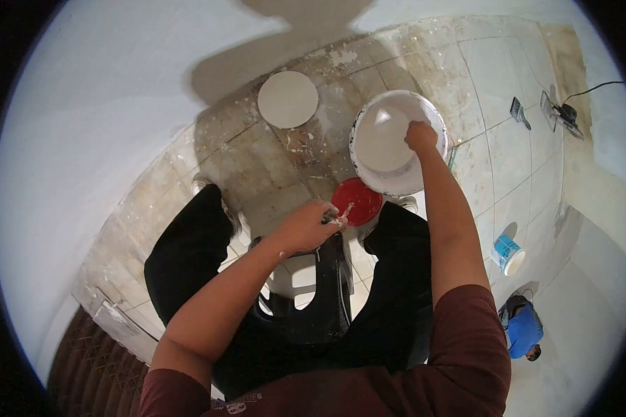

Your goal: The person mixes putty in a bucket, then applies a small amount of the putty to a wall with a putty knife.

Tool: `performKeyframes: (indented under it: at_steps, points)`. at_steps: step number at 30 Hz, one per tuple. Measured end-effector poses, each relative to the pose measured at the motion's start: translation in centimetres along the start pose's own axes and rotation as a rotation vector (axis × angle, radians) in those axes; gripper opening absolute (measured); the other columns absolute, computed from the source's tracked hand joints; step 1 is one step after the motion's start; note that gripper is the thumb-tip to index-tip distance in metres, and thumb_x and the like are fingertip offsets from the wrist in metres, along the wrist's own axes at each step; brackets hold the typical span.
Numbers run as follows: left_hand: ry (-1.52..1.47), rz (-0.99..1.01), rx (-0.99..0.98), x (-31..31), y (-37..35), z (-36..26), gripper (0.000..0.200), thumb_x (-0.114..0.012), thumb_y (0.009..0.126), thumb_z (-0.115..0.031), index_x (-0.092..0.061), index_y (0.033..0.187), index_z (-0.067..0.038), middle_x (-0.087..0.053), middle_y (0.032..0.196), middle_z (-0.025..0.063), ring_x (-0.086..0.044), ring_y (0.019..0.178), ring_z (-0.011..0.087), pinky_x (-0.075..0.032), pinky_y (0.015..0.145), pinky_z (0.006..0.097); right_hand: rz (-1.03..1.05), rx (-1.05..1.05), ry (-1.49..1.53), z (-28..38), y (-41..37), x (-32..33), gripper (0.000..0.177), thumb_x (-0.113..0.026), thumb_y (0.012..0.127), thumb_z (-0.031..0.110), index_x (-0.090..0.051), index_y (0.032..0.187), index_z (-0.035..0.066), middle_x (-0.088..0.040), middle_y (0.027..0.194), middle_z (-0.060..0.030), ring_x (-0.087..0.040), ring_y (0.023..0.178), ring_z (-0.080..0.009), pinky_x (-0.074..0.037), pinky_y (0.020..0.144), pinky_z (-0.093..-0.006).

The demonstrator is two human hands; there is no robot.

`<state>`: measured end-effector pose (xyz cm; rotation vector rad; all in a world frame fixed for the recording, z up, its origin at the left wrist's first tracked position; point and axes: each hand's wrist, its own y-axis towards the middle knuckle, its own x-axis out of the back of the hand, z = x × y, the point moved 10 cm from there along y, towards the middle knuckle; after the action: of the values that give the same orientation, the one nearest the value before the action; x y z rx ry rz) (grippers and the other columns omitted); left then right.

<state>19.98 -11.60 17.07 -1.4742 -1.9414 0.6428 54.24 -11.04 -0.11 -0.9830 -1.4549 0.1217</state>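
My right hand (421, 137) is closed in a fist over the inner right side of a white bucket (432, 110). Whitish, paint-like liquid (384, 139) lies in the bucket, and whatever the fist holds is hidden. My left hand (311, 226) has curled fingers with white smears on them, just left of a round red lid (360, 198). A dark bit shows at its fingers, but I cannot make out what it is. White smears mark the red lid, which lies on the floor against the bucket's near side. Below my left hand is a black plastic stool (335, 292) between my legs.
A round white disc (289, 99) lies on the stained tile floor (257, 163) beside the wall. To the right are a flat brush-like tool (519, 113), a trowel-like tool (562, 117) near a black cable, and a blue-and-white tub (508, 255). A person in blue (523, 328) is farther off.
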Motion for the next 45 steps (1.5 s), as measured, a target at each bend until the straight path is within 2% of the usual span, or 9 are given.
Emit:
performKeyframes:
  at_steps: [5,11,19,25,28,30,34,41,45]
  points:
    - [-0.022,0.051,0.023,-0.2,0.1,0.0,0.045,-0.060,0.087,-0.041,-0.061,0.109,-0.002,-0.061,0.105,0.0214,-0.058,0.098,0.0350,-0.045,0.084,0.0410,0.298,0.439,-0.160,5.1,0.1,-5.0,0.034,-0.067,0.076,0.031,-0.068,0.097,0.005,-0.065,0.102,-0.0194,-0.063,0.097,-0.0340,-0.051,0.084,-0.0415]
    - [-0.037,0.002,0.004,-0.2,0.4,0.3,0.042,-0.061,0.085,-0.040,-0.064,0.103,-0.002,-0.062,0.099,0.0220,-0.059,0.094,0.0362,-0.045,0.083,0.0418,-0.021,0.307,0.453,6.0,1.1,-1.5,0.038,-0.065,0.076,0.036,-0.067,0.097,0.004,-0.064,0.100,-0.0223,-0.062,0.096,-0.0359,-0.048,0.085,-0.0436]
    - [-0.034,-0.011,0.028,0.1,0.0,-0.1,0.044,-0.060,0.085,-0.042,-0.065,0.101,-0.001,-0.062,0.099,0.0231,-0.060,0.094,0.0364,-0.046,0.083,0.0421,-0.172,-0.071,0.308,-1.7,-0.9,1.2,0.039,-0.062,0.080,0.029,-0.060,0.112,0.008,-0.064,0.106,-0.0189,-0.061,0.100,-0.0345,-0.049,0.087,-0.0428]
    - [0.000,0.044,0.177,-0.8,1.2,4.1,0.049,-0.058,0.086,-0.043,-0.064,0.105,0.002,-0.062,0.105,0.0236,-0.060,0.097,0.0374,-0.046,0.084,0.0414,0.057,0.067,0.015,-1.4,-2.2,-3.0,0.037,-0.064,0.079,0.031,-0.064,0.104,0.004,-0.064,0.104,-0.0187,-0.061,0.100,-0.0337,-0.049,0.086,-0.0413]
    - [0.155,0.020,0.295,-2.5,2.8,9.6,0.049,-0.058,0.086,-0.043,-0.065,0.102,0.003,-0.063,0.103,0.0245,-0.059,0.097,0.0395,-0.046,0.084,0.0427,0.269,0.343,-0.088,3.8,-2.2,-5.5,0.035,-0.062,0.080,0.031,-0.065,0.099,0.001,-0.064,0.103,-0.0195,-0.061,0.098,-0.0342,-0.049,0.086,-0.0414]
    - [0.286,0.039,0.307,-4.1,4.5,12.1,0.049,-0.058,0.085,-0.043,-0.065,0.101,0.004,-0.063,0.104,0.0249,-0.059,0.097,0.0401,-0.046,0.085,0.0433,0.131,0.573,-0.075,7.5,-2.5,-5.8,0.036,-0.061,0.081,0.032,-0.065,0.096,-0.001,-0.064,0.102,-0.0208,-0.062,0.097,-0.0347,-0.048,0.087,-0.0428]
    - [0.411,0.048,0.320,-8.5,10.6,15.3,0.048,-0.060,0.083,-0.041,-0.065,0.103,0.003,-0.062,0.108,0.0243,-0.061,0.099,0.0377,-0.048,0.086,0.0429,-0.057,0.347,0.326,7.0,-3.6,-0.3,0.038,-0.056,0.084,0.032,-0.061,0.107,0.002,-0.063,0.104,-0.0208,-0.061,0.097,-0.0359,-0.047,0.088,-0.0450]
    - [0.473,-0.118,0.391,-15.6,17.1,17.3,0.041,-0.057,0.087,-0.033,-0.057,0.118,-0.007,-0.054,0.123,0.0158,-0.054,0.113,0.0315,-0.047,0.092,0.0443,-0.232,0.104,0.241,-2.3,-3.3,0.6,0.033,-0.049,0.087,0.022,-0.057,0.117,0.012,-0.064,0.105,-0.0184,-0.060,0.100,-0.0368,-0.049,0.085,-0.0461]
    - [0.453,-0.232,0.473,-16.3,18.2,17.8,0.042,-0.052,0.090,-0.030,-0.046,0.128,-0.012,-0.045,0.129,0.0133,-0.045,0.122,0.0292,-0.045,0.093,0.0455,0.026,0.138,0.045,-2.3,-4.6,-0.7,0.032,-0.053,0.084,0.025,-0.061,0.111,0.010,-0.064,0.106,-0.0167,-0.060,0.100,-0.0356,-0.050,0.085,-0.0444]
